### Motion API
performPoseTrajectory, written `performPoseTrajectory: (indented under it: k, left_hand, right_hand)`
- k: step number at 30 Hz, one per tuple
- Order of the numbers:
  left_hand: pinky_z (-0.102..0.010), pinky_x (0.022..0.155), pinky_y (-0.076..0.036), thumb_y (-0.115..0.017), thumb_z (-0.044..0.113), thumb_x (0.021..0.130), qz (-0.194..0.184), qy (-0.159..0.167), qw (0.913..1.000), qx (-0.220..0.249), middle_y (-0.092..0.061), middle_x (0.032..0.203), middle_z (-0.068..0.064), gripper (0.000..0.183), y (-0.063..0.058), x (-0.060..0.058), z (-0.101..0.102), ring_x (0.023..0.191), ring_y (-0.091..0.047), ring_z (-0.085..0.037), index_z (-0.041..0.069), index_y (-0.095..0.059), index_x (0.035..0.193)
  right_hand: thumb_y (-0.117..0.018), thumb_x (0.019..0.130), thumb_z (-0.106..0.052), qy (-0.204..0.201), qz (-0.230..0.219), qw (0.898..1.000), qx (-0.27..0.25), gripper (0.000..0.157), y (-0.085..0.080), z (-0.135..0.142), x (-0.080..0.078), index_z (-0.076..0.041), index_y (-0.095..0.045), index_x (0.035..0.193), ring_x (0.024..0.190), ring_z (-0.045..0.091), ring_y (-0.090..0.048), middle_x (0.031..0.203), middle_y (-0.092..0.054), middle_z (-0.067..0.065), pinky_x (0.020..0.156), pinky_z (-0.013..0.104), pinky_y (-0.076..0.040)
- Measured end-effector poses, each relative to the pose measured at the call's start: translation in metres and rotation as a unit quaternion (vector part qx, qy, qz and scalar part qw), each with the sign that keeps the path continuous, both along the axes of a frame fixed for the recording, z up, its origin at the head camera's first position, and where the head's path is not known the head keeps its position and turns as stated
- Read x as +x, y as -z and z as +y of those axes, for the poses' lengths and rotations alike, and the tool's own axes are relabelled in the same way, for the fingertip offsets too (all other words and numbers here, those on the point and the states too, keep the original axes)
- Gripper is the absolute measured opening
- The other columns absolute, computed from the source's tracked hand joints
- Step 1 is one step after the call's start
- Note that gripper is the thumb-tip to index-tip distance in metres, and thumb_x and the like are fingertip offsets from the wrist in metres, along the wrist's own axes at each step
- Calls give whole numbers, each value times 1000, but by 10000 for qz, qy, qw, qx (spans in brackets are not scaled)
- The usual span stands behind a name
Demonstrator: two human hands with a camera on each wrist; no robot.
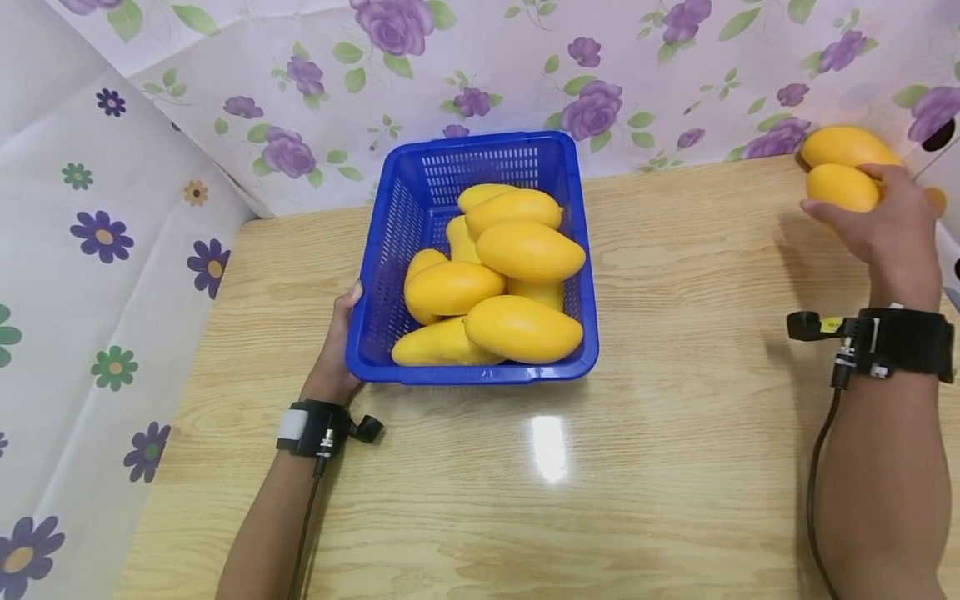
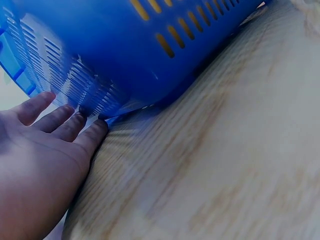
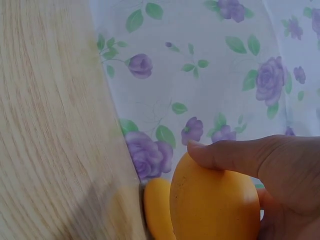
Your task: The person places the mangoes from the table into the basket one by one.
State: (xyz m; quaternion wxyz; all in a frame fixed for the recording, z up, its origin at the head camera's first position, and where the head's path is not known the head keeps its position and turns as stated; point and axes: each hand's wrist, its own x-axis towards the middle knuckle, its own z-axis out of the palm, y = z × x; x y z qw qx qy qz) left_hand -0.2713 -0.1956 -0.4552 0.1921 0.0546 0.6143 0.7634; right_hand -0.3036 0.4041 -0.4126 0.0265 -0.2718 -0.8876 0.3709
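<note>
A blue plastic basket (image 1: 472, 375) with slotted walls stands left of centre, holding several yellow mangoes (image 1: 530, 250) piled toward its right side. My left hand (image 1: 337, 350) is at the basket's left side; in the left wrist view, its extended fingers (image 2: 62, 117) touch the slotted wall low down. At the far right, my right hand (image 1: 892, 221) grips a mango (image 1: 842, 187) between thumb and fingers. Just behind that one lies another mango (image 1: 847, 146) against the wall, and part of a third yellow fruit (image 1: 936, 200) shows past the hand.
The wooden table (image 1: 675, 467) extends in front and to both sides of the basket. A wall covering with purple roses (image 1: 592, 108) rises along the back edge; a sheet with coloured flowers (image 1: 101, 237) hangs at the left. Each wrist wears a black strap (image 1: 907, 342) with a cable.
</note>
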Motion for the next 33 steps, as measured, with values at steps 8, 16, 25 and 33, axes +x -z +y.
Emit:
performPoseTrajectory:
  k: [8,16,25,33]
  left_hand:
    - [-38,101,-41,-43,61,94,-8,32,9999,129,-42,146,-9,74,2,-2,-1,122,-46,-21,23,-29,156]
    - [-39,103,-40,-42,61,94,20,80,9998,166,-38,149,-9,73,4,-3,-2,125,-44,-22,26,-28,157]
    - [-37,101,-41,-43,59,95,63,95,9997,238,-39,148,-9,73,5,-3,-2,122,-45,-21,24,-28,157]
    - [-37,101,-41,-40,61,95,58,90,9998,150,-38,149,-10,73,3,-1,-1,123,-45,-21,25,-27,157]
  right_hand:
    - [-60,90,-48,30,59,10000,25,87,-6,-7,3,-15,-20,160,126,43,-33,157,-23,21,108,52,-31]
    - [-60,90,-48,16,109,9998,136,86,-7,-9,3,-14,-21,159,125,44,-33,156,-25,24,107,53,-32]
    - [-60,91,-46,-52,214,9992,336,85,-13,-14,5,-13,-22,159,125,47,-32,155,-26,26,105,56,-32]
    - [-64,88,-47,-180,239,9991,311,85,-21,-16,6,-19,-24,159,125,45,-33,158,-26,22,103,49,-35]
